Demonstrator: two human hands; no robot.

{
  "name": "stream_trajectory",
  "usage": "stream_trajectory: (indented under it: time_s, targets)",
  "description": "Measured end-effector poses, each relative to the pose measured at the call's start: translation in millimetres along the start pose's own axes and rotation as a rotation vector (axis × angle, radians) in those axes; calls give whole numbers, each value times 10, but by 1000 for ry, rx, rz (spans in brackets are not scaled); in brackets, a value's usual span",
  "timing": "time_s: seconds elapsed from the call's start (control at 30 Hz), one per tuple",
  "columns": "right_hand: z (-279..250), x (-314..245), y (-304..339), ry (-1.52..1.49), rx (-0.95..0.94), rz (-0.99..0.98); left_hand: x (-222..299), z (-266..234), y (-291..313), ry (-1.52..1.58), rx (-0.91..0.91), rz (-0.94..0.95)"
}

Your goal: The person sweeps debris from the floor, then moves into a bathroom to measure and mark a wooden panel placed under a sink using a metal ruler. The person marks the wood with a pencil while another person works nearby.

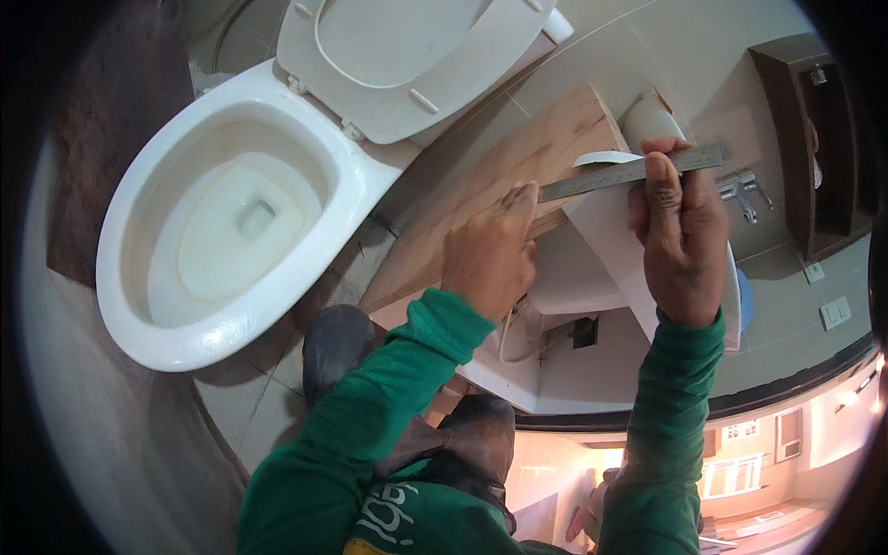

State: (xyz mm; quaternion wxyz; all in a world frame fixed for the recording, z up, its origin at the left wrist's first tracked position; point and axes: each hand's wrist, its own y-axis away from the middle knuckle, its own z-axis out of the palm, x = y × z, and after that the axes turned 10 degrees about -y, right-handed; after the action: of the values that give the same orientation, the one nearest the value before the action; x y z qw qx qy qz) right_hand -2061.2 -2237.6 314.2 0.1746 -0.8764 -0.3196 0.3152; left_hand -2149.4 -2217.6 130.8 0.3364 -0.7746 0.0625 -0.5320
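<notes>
A flat metal ruler (597, 180) spans the gap between my two hands. My right hand (684, 240) is closed around its far right part, the thumb lying along its face. At the other end, my left hand (488, 250) has its fingers curled, with the fingertips at the ruler's left end. Beneath and beyond my left hand, a wooden board (518, 171) slants across, its grain and pale edge showing. A white washbasin (620, 240) lies below the ruler, partly covered by my right hand and forearm.
On the left stands a white toilet bowl (111, 250) with its seat and lid (370, 102) raised. A chrome tap (747, 194) and a dark wooden shelf unit (782, 139) are at the right. Wall switches (834, 313) sit below the shelf. Grey floor tiles (236, 407) show beside my legs.
</notes>
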Motion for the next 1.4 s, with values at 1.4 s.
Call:
stream_trajectory:
  time_s: [1.4]
  targets:
    - [-1649,522,1296,-718,466,-159,99,122,1023,-71,193,233]
